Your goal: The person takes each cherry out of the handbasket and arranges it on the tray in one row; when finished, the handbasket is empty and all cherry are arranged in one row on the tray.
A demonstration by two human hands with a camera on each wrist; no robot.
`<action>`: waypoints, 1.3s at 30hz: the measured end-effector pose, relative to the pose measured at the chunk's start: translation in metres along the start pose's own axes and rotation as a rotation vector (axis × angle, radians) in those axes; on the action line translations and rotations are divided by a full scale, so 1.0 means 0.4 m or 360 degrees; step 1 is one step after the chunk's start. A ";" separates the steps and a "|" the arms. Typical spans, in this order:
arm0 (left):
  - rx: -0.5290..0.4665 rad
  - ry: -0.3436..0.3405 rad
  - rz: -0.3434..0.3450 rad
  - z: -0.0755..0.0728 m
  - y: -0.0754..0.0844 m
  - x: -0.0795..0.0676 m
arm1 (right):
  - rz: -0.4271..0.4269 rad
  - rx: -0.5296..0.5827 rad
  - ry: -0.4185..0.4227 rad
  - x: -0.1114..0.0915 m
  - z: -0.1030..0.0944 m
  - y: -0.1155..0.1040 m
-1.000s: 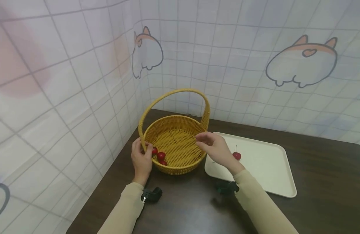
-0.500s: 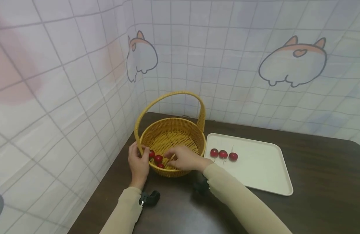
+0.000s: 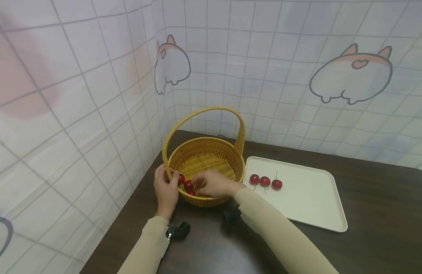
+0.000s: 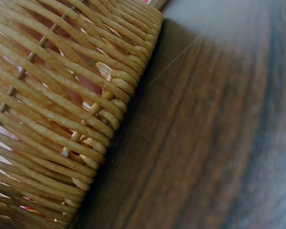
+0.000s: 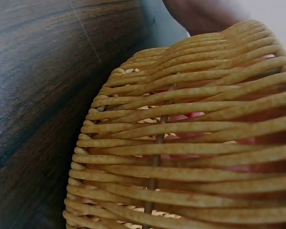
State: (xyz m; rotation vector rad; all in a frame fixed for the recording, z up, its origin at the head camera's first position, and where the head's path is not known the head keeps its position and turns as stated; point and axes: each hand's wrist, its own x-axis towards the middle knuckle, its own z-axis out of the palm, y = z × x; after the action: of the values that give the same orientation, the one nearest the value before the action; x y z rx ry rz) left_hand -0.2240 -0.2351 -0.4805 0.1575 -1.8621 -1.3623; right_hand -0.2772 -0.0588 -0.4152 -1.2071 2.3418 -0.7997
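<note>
My left hand grips the left rim of a yellow woven basket, thumb over the edge beside the handle's foot. Inside, close to that thumb, lie red cherries: one at the rim, a middle one and a lower one. My right hand reaches over the front rim into the basket, fingers bent down right at the middle cherry. Whether it pinches a cherry or its stem, I cannot tell. Both wrist views show mostly the basket's wicker wall, which hides the fingers.
A white tray lies right of the basket, bearing a row of three stemmed cherries on its left part. The basket's tall arched handle rises above it. Behind the dark wooden table hangs a patterned cloth.
My right hand has moved left from the basket's right side to the cherries inside, uncovering the tray's cherries. Over the last half second it stays there. The left hand keeps its grip.
</note>
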 end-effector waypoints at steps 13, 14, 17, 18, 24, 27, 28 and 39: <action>0.0000 -0.0007 0.0003 -0.001 0.003 0.001 | -0.0102 0.0015 -0.0201 0.027 0.004 0.010; -0.0001 -0.0010 -0.0003 -0.001 0.003 0.001 | -0.0097 0.0019 -0.0213 0.028 0.006 0.011; 0.0004 -0.0014 -0.0016 -0.001 0.003 0.001 | -0.0086 0.0027 -0.0227 0.032 0.009 0.014; 0.0015 -0.0013 -0.0015 -0.001 0.003 0.000 | -0.0084 0.0029 -0.0226 0.033 0.009 0.015; 0.0061 -0.0004 0.0017 -0.003 0.002 0.001 | -0.0078 0.0059 -0.0178 0.031 -0.001 0.023; 0.0044 -0.0006 0.0026 -0.001 0.006 0.000 | -0.0062 0.0115 -0.0094 0.013 -0.020 0.025; 0.0046 -0.0003 0.0032 -0.001 0.007 0.000 | -0.0053 0.0136 -0.0054 0.006 -0.027 0.025; 0.0007 -0.0034 -0.0032 -0.003 0.017 -0.003 | -0.0116 0.0320 0.0371 -0.085 -0.084 0.036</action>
State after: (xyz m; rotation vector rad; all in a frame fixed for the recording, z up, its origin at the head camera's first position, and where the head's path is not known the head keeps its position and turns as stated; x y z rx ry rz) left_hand -0.2200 -0.2326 -0.4752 0.1647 -1.8862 -1.3785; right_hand -0.2862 -0.0137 -0.3961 -1.1728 2.3357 -1.2285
